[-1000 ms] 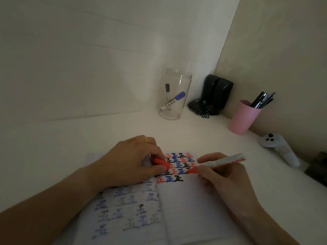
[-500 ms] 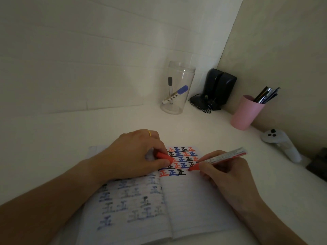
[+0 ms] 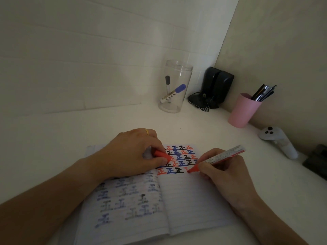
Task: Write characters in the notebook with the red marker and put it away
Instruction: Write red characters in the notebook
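Right hand: your right hand (image 3: 223,171) is closed in a writing grip around the white-barrelled red marker (image 3: 218,158); its red tip rests on the right page.
Left hand: your left hand (image 3: 134,153) is curled shut on the marker's red plastic cap (image 3: 161,155) and presses down on the page near the spine.
Notebook: the open lined paper notebook (image 3: 185,200) lies flat on the white tabletop (image 3: 70,138), directly in front of you.
Written so far: several rows of red, blue and black characters fill the top of the right page; the lowest row holds a red, a blue and a black one.
In progress: a small red mark shows at the tip, just right of the black character. It looks like a new red character barely started.
Blank space: most of the right page below that row is unwritten.
Left to do: finish the character, cap the marker, then stow it.
Likely stowage: the clear plastic jar (image 3: 174,85) at the back wall holds a blue-capped and a black-capped marker, so it is probably the place; the pink plastic cup (image 3: 243,110) of dark pens stands farther right.
Progress estimate: writing under way, putting away not begun.
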A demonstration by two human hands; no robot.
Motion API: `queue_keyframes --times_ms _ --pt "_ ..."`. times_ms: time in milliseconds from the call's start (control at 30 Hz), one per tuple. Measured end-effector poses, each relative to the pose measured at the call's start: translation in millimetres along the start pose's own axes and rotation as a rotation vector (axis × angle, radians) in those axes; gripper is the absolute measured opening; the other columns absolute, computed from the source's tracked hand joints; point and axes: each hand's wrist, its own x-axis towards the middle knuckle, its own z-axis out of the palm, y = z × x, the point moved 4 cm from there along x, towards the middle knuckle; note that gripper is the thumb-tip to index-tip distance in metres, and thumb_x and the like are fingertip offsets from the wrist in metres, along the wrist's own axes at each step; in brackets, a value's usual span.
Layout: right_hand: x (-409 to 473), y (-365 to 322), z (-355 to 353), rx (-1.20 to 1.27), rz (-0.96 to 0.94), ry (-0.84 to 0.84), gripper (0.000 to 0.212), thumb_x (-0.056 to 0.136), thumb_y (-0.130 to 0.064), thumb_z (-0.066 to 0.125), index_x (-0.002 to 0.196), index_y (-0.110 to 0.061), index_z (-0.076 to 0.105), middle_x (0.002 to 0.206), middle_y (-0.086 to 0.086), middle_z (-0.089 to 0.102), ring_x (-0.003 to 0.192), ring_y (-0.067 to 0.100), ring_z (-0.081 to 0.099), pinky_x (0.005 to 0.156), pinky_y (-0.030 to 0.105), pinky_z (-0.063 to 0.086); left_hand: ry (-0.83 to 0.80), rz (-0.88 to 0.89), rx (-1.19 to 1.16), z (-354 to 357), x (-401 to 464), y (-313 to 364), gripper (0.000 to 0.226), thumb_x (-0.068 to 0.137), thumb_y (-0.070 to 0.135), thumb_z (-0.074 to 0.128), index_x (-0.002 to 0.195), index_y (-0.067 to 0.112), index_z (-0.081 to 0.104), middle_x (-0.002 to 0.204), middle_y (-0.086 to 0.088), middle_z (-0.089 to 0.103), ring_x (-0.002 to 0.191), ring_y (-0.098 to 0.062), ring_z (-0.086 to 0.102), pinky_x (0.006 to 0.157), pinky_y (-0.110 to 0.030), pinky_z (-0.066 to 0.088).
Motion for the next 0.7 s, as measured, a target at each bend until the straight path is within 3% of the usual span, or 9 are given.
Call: queue_keyframes --times_ms 233,500,700 --pt "1.9 3.4 -1.1 -0.028 0.006 0.031 0.007 0.073 -0.007 0.073 0.070 -0.013 0.076 0.059 0.007 0.072 0.055 0.012 0.062 0.058 0.033 0.049 -0.001 0.006 0.001 0.1 0.2 0.2 0.039 0.083 0.069 0.054 0.105 0.041 0.071 0.096 0.020 0.063 0.091 -0.001 0.057 0.075 -0.024 0.047" --pt "-0.5 0.4 -0.1 0.033 -0.027 -0.020 0.010 0.078 -0.001 0.073 0.073 -0.009 0.077 0.060 0.003 0.071 0.053 0.006 0.060 0.053 0.017 0.045 0.002 0.011 0.003 0.3 -0.6 -0.4 0.046 0.080 0.070 0.047 0.106 0.040 0.071 0.096 0.021 0.063 0.091 -0.001 0.056 0.074 -0.023 0.045" --pt "-1.8 -3.9 1.1 -0.018 -0.078 -0.034 0.008 0.075 -0.005 0.076 0.072 -0.012 0.077 0.063 0.002 0.075 0.058 0.006 0.065 0.057 0.018 0.050 -0.001 0.009 0.005 -0.3 -0.7 0.3 0.036 0.084 0.064 0.057 0.106 0.039 0.071 0.098 0.020 0.063 0.093 -0.003 0.056 0.076 -0.026 0.047"
